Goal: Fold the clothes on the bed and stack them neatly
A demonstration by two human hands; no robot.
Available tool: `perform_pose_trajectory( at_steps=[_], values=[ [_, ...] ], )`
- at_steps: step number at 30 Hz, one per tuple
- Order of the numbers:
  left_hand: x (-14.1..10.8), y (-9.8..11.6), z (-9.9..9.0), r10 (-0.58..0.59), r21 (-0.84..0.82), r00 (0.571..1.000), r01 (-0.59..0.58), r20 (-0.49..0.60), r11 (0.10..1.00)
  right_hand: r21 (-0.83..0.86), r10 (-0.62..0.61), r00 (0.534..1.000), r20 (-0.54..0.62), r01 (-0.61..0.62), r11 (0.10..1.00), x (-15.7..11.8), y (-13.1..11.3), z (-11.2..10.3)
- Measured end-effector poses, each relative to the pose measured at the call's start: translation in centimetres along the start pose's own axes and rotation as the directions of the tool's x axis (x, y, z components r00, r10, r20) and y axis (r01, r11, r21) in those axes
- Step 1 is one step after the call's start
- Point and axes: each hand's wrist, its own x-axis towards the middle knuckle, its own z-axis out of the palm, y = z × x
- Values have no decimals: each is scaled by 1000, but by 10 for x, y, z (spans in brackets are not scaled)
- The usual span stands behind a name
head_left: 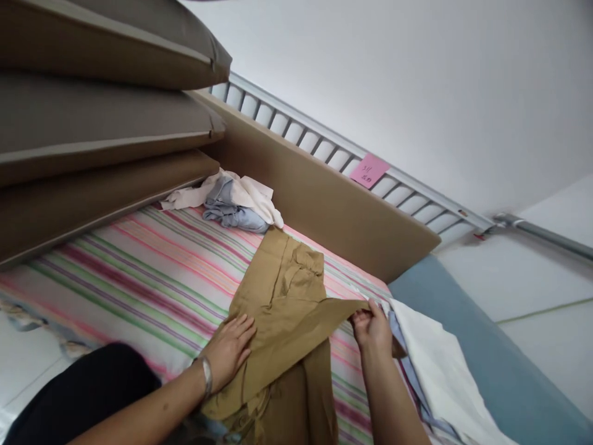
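A tan garment (287, 321) lies spread over a striped cloth (176, 259), its lower part bunched near the bottom of the view. My left hand (229, 349) rests flat on its left side, fingers stretched out, with a silver bracelet at the wrist. At the garment's right, my right hand (373, 327) pinches the tip of a tan flap, which is pulled out to the right and lifted a little. White and blue folded cloth (445, 364) lies just right of my right forearm.
Grey-brown padded cushions (106, 117) are stacked at upper left. White and blue clothes (241, 201) lie beyond the garment. A brown board (324, 191) leans along a metal rail with a pink note (369, 170). A blue-green surface (491, 346) is at right.
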Motion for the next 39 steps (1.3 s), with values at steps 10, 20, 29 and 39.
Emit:
perform_pose_trajectory(
  at_steps=[10,20,29,39],
  values=[
    [2,-3,16,1,-59,994,5,107,998,-569,-214,923,321,369,735,37,88,194],
    [11,-11,14,-27,-200,996,44,86,979,-669,-206,875,438,470,575,62,85,154],
    [10,-7,11,-38,-219,995,57,87,974,-774,-55,924,378,348,529,76,89,126],
    [8,-6,13,12,-153,998,-4,56,988,-795,178,798,575,495,351,32,94,130]
  ],
)
